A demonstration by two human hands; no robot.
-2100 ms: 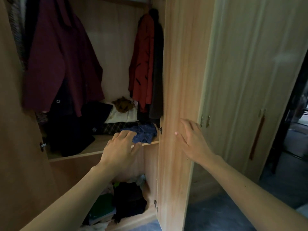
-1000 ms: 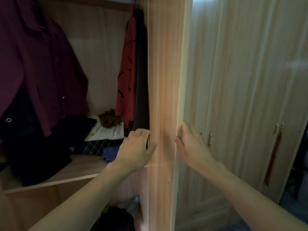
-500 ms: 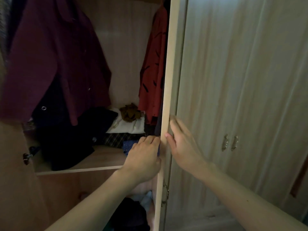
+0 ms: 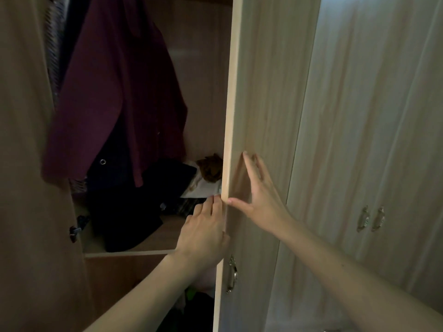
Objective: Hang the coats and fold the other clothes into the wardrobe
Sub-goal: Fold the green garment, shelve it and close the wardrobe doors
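The wardrobe's right door (image 4: 261, 97) stands nearly closed, its pale edge running down the middle of the view. My right hand (image 4: 257, 200) lies flat on the door's outer face, fingers spread. My left hand (image 4: 203, 233) rests against the door's edge from the inside, fingers together. In the gap a maroon coat (image 4: 117, 92) hangs over dark garments. Dark folded clothes (image 4: 134, 207), a white piece (image 4: 203, 188) and a brown bundle (image 4: 211, 166) lie on the shelf (image 4: 143, 248). The red coat at the right is hidden behind the door.
The left door (image 4: 26, 164) stands open at the left edge with a hinge (image 4: 75, 230) on it. A metal handle (image 4: 232, 274) sits low on the right door. Further closed doors with two handles (image 4: 371, 219) fill the right side. More clothes (image 4: 191, 305) lie below the shelf.
The right door has swung further shut, covering the red coat and the blue garment. Both hands moved left with the door.
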